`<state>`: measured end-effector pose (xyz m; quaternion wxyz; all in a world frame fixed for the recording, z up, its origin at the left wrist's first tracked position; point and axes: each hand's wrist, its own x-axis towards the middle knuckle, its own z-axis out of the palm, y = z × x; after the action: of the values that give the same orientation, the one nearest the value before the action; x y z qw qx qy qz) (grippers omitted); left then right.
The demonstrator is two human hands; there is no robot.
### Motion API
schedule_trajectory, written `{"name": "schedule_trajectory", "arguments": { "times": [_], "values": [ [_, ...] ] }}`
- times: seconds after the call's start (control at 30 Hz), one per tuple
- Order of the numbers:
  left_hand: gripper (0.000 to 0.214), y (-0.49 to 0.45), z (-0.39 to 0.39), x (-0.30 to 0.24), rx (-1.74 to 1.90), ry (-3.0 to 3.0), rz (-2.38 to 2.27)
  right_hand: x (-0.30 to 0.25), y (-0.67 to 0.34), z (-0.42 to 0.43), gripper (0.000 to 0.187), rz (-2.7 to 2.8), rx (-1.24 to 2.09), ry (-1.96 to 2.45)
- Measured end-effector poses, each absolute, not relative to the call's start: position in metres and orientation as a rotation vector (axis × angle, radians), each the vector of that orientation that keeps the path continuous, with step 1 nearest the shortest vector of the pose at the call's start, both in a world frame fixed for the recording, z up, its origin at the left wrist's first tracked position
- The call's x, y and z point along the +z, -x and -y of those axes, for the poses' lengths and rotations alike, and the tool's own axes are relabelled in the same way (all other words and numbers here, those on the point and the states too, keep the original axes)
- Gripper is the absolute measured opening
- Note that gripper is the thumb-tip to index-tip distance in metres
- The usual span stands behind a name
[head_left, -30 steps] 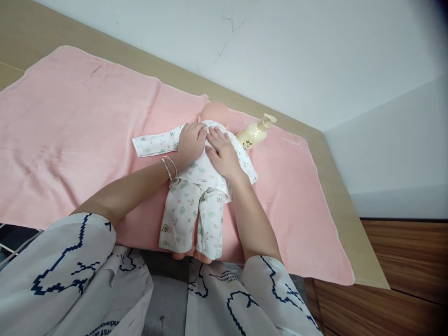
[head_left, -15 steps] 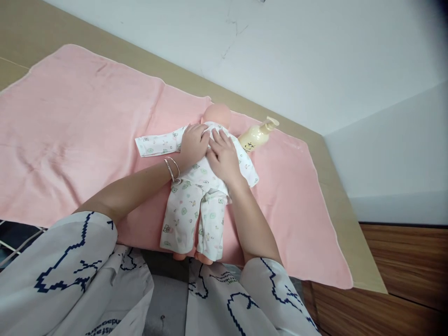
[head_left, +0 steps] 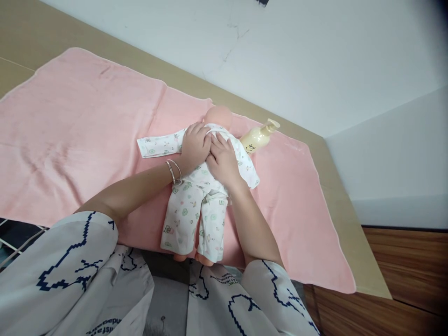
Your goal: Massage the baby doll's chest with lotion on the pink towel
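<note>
A baby doll [head_left: 217, 115] lies lengthwise on a pink blanket [head_left: 105, 102], its bald head away from me and its feet toward me. It wears a white printed top [head_left: 196, 176] and matching trousers [head_left: 180, 219]. My left hand [head_left: 196, 143], with bracelets at the wrist, rests on the upper left of the top, fingers stretched out. Beside it my right hand [head_left: 223, 157] lies on the top with its fingers spread. The two hands touch or nearly touch near the middle. The doll's left-side sleeve [head_left: 159, 145] stretches out flat.
A pale yellow pump bottle [head_left: 257, 137] lies tilted on the blanket, right of the doll's head. The blanket covers a tan table [head_left: 336, 200] that runs along a white wall [head_left: 297, 60]. Brown wooden panels [head_left: 402, 261] stand at the lower right.
The view has shifted very slightly. My fingers have moved a little on the doll's top, the hands drawing slightly closer together; the doll and bottle stay in place.
</note>
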<state>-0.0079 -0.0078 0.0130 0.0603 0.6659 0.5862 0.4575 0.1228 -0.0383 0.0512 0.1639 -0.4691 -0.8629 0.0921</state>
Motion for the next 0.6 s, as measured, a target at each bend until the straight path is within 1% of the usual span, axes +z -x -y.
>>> {"name": "schedule_trajectory", "arguments": {
  "times": [0.1,0.23,0.33,0.47,0.6],
  "values": [
    [0.038,0.003,0.015,0.014,1.297,-2.132,-1.743,0.040,-0.136,0.018,0.054,2.288,0.307,1.407],
    [0.041,-0.003,0.030,0.022,1.166,-2.297,-1.737,0.027,-0.147,0.001,0.065,2.073,0.342,1.566],
    [0.039,-0.005,0.034,0.027,1.103,-2.291,-1.780,0.029,-0.146,0.003,0.068,2.076,0.321,1.576],
    [0.042,0.003,0.021,0.023,1.077,-2.176,-1.846,0.044,-0.138,0.020,0.063,2.161,0.269,1.572],
    [0.043,0.009,0.010,0.019,1.087,-2.141,-1.811,0.055,-0.129,0.038,0.056,2.238,0.156,1.592]
  ]
}}
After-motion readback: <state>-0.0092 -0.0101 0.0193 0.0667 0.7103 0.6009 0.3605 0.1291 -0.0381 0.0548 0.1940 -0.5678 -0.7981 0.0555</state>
